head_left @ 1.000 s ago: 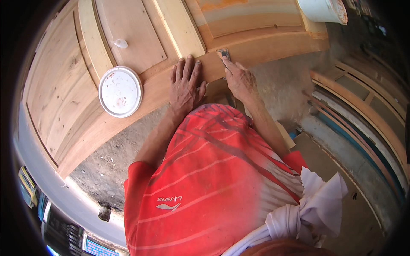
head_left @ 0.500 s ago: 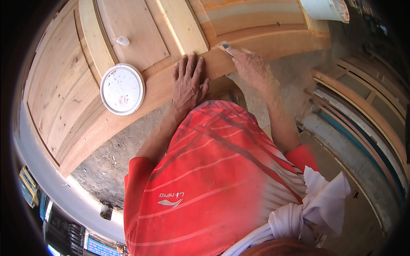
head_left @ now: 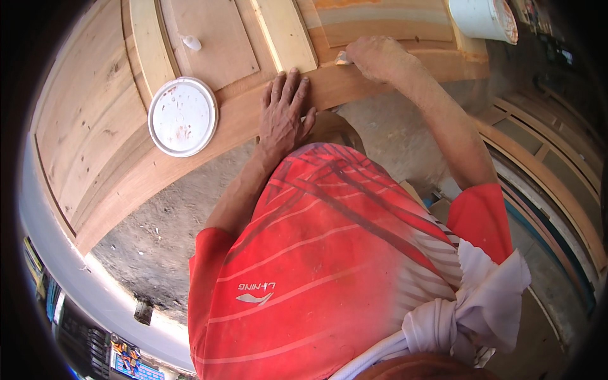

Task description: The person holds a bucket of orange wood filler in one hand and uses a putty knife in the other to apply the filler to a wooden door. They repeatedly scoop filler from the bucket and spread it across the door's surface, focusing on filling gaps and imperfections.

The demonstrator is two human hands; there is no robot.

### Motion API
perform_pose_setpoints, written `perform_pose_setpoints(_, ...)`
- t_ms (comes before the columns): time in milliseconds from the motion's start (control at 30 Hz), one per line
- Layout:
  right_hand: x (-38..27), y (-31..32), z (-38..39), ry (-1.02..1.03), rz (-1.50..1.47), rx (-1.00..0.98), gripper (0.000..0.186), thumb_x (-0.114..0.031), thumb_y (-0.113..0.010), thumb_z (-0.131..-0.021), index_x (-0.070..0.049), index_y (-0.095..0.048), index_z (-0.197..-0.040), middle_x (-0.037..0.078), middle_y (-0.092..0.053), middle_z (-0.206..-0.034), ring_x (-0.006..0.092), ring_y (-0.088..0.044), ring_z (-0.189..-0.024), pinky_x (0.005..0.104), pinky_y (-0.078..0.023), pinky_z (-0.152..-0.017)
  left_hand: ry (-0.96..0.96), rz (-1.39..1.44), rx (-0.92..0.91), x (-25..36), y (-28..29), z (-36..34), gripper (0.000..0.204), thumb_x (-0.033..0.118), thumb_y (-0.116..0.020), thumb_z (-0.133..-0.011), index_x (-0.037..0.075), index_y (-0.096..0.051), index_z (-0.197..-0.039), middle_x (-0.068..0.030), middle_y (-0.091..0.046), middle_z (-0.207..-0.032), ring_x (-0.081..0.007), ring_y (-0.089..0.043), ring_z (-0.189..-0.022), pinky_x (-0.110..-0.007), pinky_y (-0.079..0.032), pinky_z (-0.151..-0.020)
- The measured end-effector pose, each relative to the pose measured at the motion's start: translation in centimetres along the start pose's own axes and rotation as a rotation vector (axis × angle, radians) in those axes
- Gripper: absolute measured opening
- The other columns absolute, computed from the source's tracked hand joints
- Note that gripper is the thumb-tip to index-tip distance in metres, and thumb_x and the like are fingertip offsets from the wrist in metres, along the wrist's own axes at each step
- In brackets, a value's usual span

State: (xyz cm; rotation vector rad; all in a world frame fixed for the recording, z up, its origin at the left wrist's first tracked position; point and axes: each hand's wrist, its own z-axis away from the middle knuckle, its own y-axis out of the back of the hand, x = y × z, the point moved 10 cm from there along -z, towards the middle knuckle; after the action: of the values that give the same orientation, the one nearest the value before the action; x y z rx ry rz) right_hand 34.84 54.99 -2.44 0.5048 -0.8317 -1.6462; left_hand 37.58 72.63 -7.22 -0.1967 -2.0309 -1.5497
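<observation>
A large panelled wooden door (head_left: 237, 120) lies flat in front of me. My left hand (head_left: 283, 117) rests palm down on its near rail, fingers stretched out, the tips at the end of a paler wood strip (head_left: 285, 38). Farther right, my right hand (head_left: 379, 58) is closed around a small flat scraper (head_left: 342, 58), held low at the border between the rail and a recessed panel. Only the scraper's light, smeared end shows; the fingers hide the rest. A round white lid (head_left: 182, 117) with reddish-brown smears lies on the door, left of my left hand.
A small white plastic piece (head_left: 191, 42) lies on a door panel. A white bucket (head_left: 479, 19) with a stained mouth lies on its side at the far right. Wooden frames (head_left: 538, 149) are stacked at the right. Dusty ground (head_left: 158, 221) shows below the door's near edge.
My right hand has moved away from me and slightly right with the scraper, its elbow swinging outward. My left hand stays flat on the rail. The view has shifted slightly.
</observation>
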Motion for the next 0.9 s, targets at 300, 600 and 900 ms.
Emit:
perform_pose_setpoints(300, 0.0, 0.2, 0.3, 0.024, 0.066, -0.019, 0.02, -0.007, -0.062, -0.095, -0.002, -0.077, -0.108, 0.019, -0.076, -0.116, 0.0363, -0.074, -0.108, 0.0485, -0.061, -0.089, -0.001, -0.005, -0.006, -0.4, -0.2, 0.2, 0.071, 0.034, -0.07, -0.092, 0.01, -0.047, -0.155, -0.018, -0.042, -0.163, -0.0399, -0.038, -0.149, -0.054, -0.026, -0.124)
perform_pose_setpoints(600, 3.0, -2.1, 3.5, -0.136, -0.207, 0.216, 0.037, -0.011, -0.05, -0.097, -0.009, -0.069, -0.129, 0.021, -0.071, -0.118, 0.0398, -0.069, -0.11, 0.0538, -0.055, -0.094, -0.007, 0.009, 0.006, -0.4, -0.4, 0.2, 0.071, 0.033, -0.071, -0.091, 0.009, -0.049, -0.154, -0.0183, -0.042, -0.162, -0.0407, -0.038, -0.149, -0.054, -0.026, -0.124)
perform_pose_setpoints(900, 1.0, -8.1, 6.4, -0.358, -0.597, 0.414, 0.044, -0.017, -0.055, -0.1, -0.014, -0.062, -0.143, 0.023, -0.068, -0.109, 0.0449, -0.067, -0.103, 0.0554, -0.053, -0.092, -0.042, 0.018, -0.017, -0.5, -0.4, 0.3, 0.071, 0.034, -0.071, -0.091, 0.008, -0.049, -0.154, -0.0189, -0.041, -0.163, -0.0416, -0.037, -0.149, -0.055, -0.027, -0.123)
